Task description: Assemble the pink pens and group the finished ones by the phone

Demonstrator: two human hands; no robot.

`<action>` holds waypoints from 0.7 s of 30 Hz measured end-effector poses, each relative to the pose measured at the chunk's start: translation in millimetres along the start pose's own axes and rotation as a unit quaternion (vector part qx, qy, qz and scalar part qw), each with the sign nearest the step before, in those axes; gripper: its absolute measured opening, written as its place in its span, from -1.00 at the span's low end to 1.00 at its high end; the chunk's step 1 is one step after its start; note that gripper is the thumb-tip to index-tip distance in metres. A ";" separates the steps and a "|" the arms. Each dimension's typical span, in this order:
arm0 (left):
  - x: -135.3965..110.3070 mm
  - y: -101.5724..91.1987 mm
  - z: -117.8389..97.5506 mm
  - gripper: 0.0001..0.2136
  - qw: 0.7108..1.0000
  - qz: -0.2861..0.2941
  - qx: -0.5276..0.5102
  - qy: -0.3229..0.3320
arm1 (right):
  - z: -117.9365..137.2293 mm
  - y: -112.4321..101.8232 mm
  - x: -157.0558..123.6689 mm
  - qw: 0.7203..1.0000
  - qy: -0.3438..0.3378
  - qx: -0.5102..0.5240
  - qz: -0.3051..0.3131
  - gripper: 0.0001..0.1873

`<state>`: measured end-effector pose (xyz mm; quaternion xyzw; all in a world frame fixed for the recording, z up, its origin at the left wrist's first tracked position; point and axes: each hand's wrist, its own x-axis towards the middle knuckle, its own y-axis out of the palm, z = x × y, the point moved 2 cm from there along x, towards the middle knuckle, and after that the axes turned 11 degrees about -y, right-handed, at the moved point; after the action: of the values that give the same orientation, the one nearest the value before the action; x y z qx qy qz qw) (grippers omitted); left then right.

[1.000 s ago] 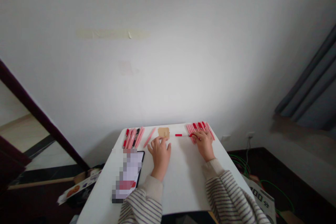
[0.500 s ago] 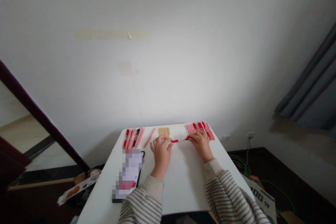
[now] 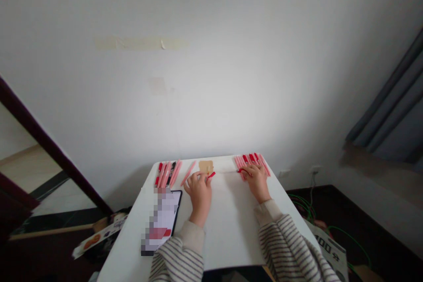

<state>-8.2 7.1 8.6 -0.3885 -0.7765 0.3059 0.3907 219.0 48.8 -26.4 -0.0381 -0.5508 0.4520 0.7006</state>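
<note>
My left hand (image 3: 200,189) is closed with its fingertips round a short red piece that looks like a pen cap (image 3: 212,175). To the right, my right hand (image 3: 257,182) pinches a red pen (image 3: 239,170) whose thin, pale, faint shaft points left toward the cap. Cap and pen are apart. Just beyond my right hand lies a row of pink and red pens (image 3: 251,158), partly covered by its fingers. A single pink pen (image 3: 188,172) rests left of my left hand, near a beige patch (image 3: 206,165) on the table.
Another group of pink, red and black pens (image 3: 168,173) lies at the white table's (image 3: 231,229) back left. A phone (image 3: 165,216) with a blurred-out screen sits in front of it. The wall (image 3: 211,97) stands behind; green cables (image 3: 302,207) run on the floor at right.
The red cap in my left hand has come away from the pen in my right hand, opening a gap between the red parts. My left hand has shifted slightly left.
</note>
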 end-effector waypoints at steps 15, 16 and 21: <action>-5.5 9.8 2.1 -0.82 0.995 -0.003 0.094 0.028 | 5.4 -2.5 -0.4 1.000 0.008 0.007 0.005 -0.77; -5.5 9.5 1.9 -0.82 0.995 -0.003 0.094 0.027 | 5.5 -2.8 -0.2 1.000 0.006 0.008 0.008 -0.77; -4.9 10.2 2.4 -0.81 0.996 -0.002 0.088 0.021 | 6.4 -3.7 0.0 1.000 0.001 0.003 0.013 -0.79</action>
<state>-4.6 7.8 -2.4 -0.3573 -0.7393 0.3639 0.4397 216.1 43.8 -21.9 -0.0436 -0.5482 0.4627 0.6954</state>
